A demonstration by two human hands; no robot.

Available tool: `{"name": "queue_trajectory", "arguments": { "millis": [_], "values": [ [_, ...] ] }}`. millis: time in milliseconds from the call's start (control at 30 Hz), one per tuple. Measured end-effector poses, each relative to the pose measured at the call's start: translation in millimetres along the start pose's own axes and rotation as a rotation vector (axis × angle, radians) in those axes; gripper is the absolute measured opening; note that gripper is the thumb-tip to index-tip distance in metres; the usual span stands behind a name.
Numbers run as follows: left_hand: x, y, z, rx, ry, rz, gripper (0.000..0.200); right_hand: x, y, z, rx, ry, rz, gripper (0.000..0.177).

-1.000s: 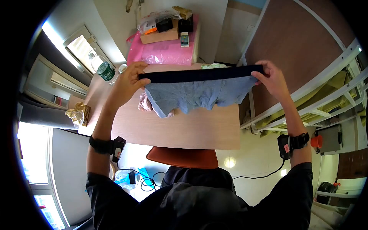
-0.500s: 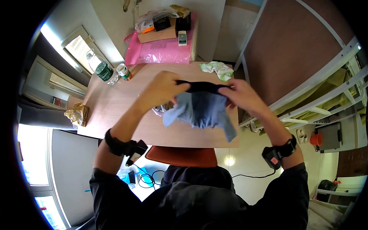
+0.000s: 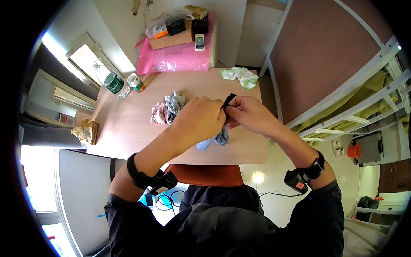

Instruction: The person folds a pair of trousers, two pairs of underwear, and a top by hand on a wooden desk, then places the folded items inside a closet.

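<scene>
Both hands, left hand [image 3: 200,121] and right hand [image 3: 249,115], are pinching the bunched blue-grey cotton underwear with a dark waistband [image 3: 220,135] between closed fingers, holding it above the light wooden table [image 3: 128,124]. Pink and grey crumpled socks [image 3: 167,108] are lying just beside the left hand.

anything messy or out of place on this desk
Nothing spilled or broken. The left hand and right hand grip blue underwear; crumpled clothes lie on the table: a pink and grey heap near them, a green-white cloth at its far right corner.
</scene>
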State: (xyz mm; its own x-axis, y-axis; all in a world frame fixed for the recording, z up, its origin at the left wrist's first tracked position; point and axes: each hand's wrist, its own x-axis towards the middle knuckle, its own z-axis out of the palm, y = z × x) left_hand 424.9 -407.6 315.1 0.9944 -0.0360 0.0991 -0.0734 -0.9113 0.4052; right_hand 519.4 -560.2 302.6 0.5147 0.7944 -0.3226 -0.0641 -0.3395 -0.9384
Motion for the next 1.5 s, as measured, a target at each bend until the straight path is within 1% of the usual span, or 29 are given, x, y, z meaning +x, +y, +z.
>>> {"name": "queue_trajectory", "arguments": {
  "millis": [67, 133, 167, 233, 267, 333, 367, 433, 467, 500, 567, 600, 667, 700, 767, 800, 867, 1000, 1067, 1100, 1167, 1200, 1267, 1300, 1367, 1400, 1467, 1500],
  "values": [
    [1.2, -1.2, 0.5, -0.007, 0.016, -0.021, 0.023, 1.7, 3.0, -1.7, -0.032, -0.014, -0.004, 0.015],
    [1.0, -2.5, -0.4, -0.028, 0.039, 0.049, 0.025, 3.3, 5.5, -1.7, -0.042, -0.089, -0.055, 0.019],
    [-0.1, -4.9, -1.0, -0.028, 0.038, 0.047, 0.025, 2.2, 5.3, -0.8, -0.041, -0.091, -0.055, 0.019],
    [-1.6, -10.5, -2.5, 0.007, -0.091, 0.1, 0.028, -3.0, 4.5, -0.8, -0.166, -0.168, -0.104, 0.023],
    [-0.7, -14.5, -0.8, 0.007, -0.091, 0.099, 0.028, -4.2, 6.8, -2.5, -0.166, -0.17, -0.103, 0.023],
    [0.4, -22.9, 4.3, -0.19, -0.166, 0.052, 0.03, -7.0, 12.7, -7.5, -0.301, -0.171, -0.222, 0.027],
    [-1.8, -23.1, 2.4, -0.19, -0.167, 0.051, 0.03, -9.6, 12.1, -9.3, -0.3, -0.172, -0.222, 0.027],
    [-6.2, -20.3, -6.9, -0.304, -0.054, 0.036, 0.022, -15.2, 8.2, -15.2, -0.584, 0.154, -0.226, 0.026],
    [-6.7, -20.1, -13.3, -0.302, -0.049, 0.036, 0.022, -9.7, 29.3, -21.2, -0.643, 0.28, -0.466, 0.039],
    [-9.2, -18.9, -19.7, -0.361, -0.033, 0.044, 0.021, -7.0, 43.6, -23.7, -0.642, 0.278, -0.466, 0.039],
    [-10.9, -17.3, -32.8, -0.418, -0.017, 0.047, 0.022, -1.7, 59.1, -26.7, -0.64, 0.108, -0.607, 0.046],
    [-11.0, -16.6, -39.1, -0.424, -0.041, 0.039, 0.02, 0.4, 62.3, -25.7, -0.637, 0.106, -0.606, 0.046],
    [-14.6, -20.1, -42.4, -0.425, -0.063, 0.001, 0.019, 3.1, 65.0, -20.9, -0.597, 0.106, -0.689, 0.044],
    [-16.1, -23.4, -42.1, -0.424, -0.066, 0.006, 0.019, 4.3, 66.5, -20.0, -0.596, 0.112, -0.688, 0.044],
    [-17.9, -29.2, -41.2, -0.379, 0.002, 0.193, 0.019, 5.9, 67.3, -20.1, -0.507, 0.112, -0.673, 0.042],
    [-18.8, -31.7, -40.9, -0.376, 0.003, 0.198, 0.019, 6.8, 65.3, -20.6, -0.51, 0.117, -0.676, 0.042],
    [-23.2, -35.5, -40.2, -0.389, -0.014, 0.218, 0.019, 8.2, 62.2, -19.5, -0.358, -0.031, -0.576, 0.042],
    [-30.4, -37.3, -44.8, -0.374, -0.029, 0.226, 0.021, 6.6, 62.0, -14.0, -0.448, -0.009, -0.653, 0.042],
    [-33.1, -44.1, -42.0, -0.378, -0.016, 0.25, 0.021, 7.4, 60.1, -13.6, -0.326, -0.024, -0.567, 0.039],
    [-33.9, -44.7, -42.7, -0.377, -0.015, 0.25, 0.021, 9.7, 62.8, -12.9, -0.327, -0.024, -0.568, 0.039],
    [-36.2, -45.3, -43.3, -0.397, -0.034, 0.259, 0.021, 13.2, 71.1, -9.3, -0.434, -0.04, -0.733, 0.033],
    [-37.1, -46.8, -42.5, -0.398, -0.036, 0.261, 0.021, 11.0, 71.7, -8.8, -0.434, -0.038, -0.732, 0.033],
    [-37.8, -52.4, -37.8, -0.393, 0.035, 0.285, 0.017, 4.2, 67.8, -10.2, -0.708, -0.106, -0.59, 0.04],
    [-39.1, -57.6, -36.1, -0.394, 0.035, 0.285, 0.017, 0.9, 63.5, -11.7, -0.709, -0.106, -0.589, 0.04],
    [-44.4, -70.0, -33.2, -0.315, 0.054, 0.278, 0.016, -6.6, 51.3, -14.6, -0.871, -0.096, -0.497, 0.047],
    [-47.2, -74.3, -32.3, -0.315, 0.053, 0.277, 0.016, -10.4, 43.3, -15.1, -0.87, -0.097, -0.496, 0.047],
    [-51.6, -80.1, -29.1, -0.306, 0.04, 0.118, 0.017, -16.7, 29.5, -17.4, -0.85, -0.022, -0.464, 0.045],
    [-51.5, -82.0, -26.1, -0.31, 0.036, 0.118, 0.017, -16.6, 26.7, -19.1, -0.848, -0.022, -0.458, 0.045]
  ]
}}
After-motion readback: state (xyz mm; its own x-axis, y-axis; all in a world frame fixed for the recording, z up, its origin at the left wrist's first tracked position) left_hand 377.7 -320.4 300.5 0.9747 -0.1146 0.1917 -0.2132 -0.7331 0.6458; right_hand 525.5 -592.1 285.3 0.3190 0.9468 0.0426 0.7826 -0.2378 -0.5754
